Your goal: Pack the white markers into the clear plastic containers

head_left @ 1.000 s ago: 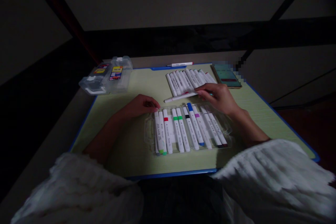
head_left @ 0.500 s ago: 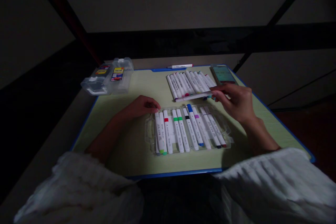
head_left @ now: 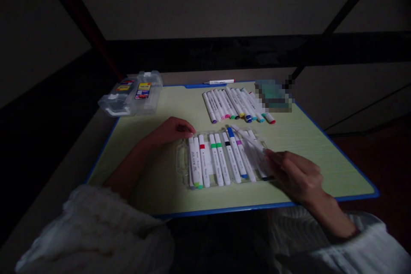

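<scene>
A clear plastic tray in the middle of the desk holds several white markers side by side, with red, green, black, blue and purple bands. My left hand rests curled at the tray's upper left corner, its fingertips touching the rim. My right hand is at the tray's right end, pinching a white marker that lies slanted over the markers in the tray. A loose row of several markers with coloured tips lies further back on the desk.
The green desk top has a blue edge. A clear plastic case with coloured stickers stands at the back left corner. One single marker lies at the far edge. A blurred flat object sits at the back right.
My right hand carried a white marker from the loose row at the back toward me, down to the tray's right end. My left hand stayed in place.
</scene>
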Action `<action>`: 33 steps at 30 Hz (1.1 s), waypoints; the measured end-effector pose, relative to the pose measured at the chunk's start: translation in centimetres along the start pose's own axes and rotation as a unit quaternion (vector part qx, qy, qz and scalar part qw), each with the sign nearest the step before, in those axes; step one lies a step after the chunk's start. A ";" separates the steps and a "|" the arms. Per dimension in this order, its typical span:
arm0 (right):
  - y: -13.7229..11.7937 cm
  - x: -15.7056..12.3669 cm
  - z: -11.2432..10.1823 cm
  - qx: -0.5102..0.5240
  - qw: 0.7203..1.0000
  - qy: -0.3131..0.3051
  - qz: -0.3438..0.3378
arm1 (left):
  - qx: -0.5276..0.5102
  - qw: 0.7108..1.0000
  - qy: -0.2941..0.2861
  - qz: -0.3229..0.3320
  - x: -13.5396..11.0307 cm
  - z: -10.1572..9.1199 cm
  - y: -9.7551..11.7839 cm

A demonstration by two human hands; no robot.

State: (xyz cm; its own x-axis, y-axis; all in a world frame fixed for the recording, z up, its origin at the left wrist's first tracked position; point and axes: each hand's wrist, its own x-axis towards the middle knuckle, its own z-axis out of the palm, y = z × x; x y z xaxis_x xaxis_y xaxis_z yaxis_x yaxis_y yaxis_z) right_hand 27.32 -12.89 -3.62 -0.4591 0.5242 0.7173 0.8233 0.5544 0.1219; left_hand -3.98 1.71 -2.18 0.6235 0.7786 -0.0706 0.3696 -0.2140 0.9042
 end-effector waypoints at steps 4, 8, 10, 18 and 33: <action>-1.1 -0.2 -0.3 0.000 0.999 -0.023 -0.039 | 0.000 1.000 0.001 0.005 0.1 0.0 -0.1; -1.8 -0.6 -0.6 0.018 0.998 -0.052 -0.042 | 0.005 1.000 -0.002 0.001 0.1 0.0 -0.2; -2.1 -0.9 -0.6 0.026 0.997 -0.060 -0.042 | 0.008 1.000 -0.003 -0.001 0.1 0.0 -0.2; -2.2 -1.2 -0.6 0.047 0.994 -0.080 -0.063 | 0.006 1.000 -0.001 -0.005 0.1 0.0 0.0; -2.3 -0.5 -0.7 0.057 0.993 -0.090 -0.055 | 0.003 1.000 0.000 -0.004 0.1 0.0 0.1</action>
State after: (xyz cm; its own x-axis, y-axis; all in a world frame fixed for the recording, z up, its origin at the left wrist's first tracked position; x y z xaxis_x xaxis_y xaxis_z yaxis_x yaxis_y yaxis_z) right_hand 25.91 -14.91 -3.80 -0.6042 0.5575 0.5693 0.7267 0.6786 0.1066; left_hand -3.87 1.74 -2.14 0.6213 0.7797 -0.0781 0.3791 -0.2118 0.9008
